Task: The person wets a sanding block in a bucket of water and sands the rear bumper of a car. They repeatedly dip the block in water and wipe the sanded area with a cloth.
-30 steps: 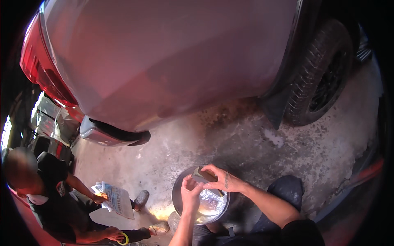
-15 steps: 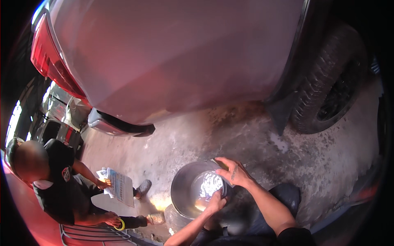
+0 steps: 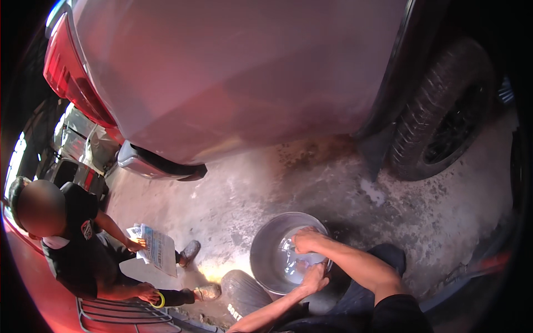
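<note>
Both hands are dipping in metal basin (image 3: 272, 250) w/ water: right hand (image 3: 306, 241) curled at 12 o'clock, left hand (image 3: 315, 276) at 5; grip details unclear, fingers hidden.

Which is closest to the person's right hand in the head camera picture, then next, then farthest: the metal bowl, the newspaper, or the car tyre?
From the right hand:
1. Metal bowl, right under it; the hand is inside.
2. Newspaper, off to the left, held by another person.
3. Car tyre, up to the right, beside the car body.
</note>
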Demonstrator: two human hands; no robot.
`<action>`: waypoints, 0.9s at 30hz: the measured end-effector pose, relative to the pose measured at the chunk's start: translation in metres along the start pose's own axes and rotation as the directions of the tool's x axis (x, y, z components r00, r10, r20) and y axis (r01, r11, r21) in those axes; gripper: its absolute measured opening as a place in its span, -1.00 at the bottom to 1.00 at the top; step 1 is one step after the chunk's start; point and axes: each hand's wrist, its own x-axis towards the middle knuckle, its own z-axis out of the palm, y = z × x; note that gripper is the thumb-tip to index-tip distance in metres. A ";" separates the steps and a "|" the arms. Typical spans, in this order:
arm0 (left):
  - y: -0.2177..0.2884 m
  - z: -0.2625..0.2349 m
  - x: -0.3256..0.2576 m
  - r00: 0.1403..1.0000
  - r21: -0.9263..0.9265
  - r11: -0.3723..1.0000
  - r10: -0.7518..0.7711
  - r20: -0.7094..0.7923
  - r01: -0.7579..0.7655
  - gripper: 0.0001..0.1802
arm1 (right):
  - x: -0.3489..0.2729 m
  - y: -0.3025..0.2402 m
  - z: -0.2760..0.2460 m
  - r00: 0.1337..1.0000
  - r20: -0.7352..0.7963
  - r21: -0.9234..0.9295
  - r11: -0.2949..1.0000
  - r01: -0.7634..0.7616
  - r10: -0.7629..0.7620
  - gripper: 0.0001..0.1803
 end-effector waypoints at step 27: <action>-0.105 -0.172 0.030 0.951 0.476 0.877 0.093 -0.296 0.062 -0.18 | -0.067 -0.008 -0.279 -0.532 -0.597 -0.431 0.799 -0.419 -0.601 -0.33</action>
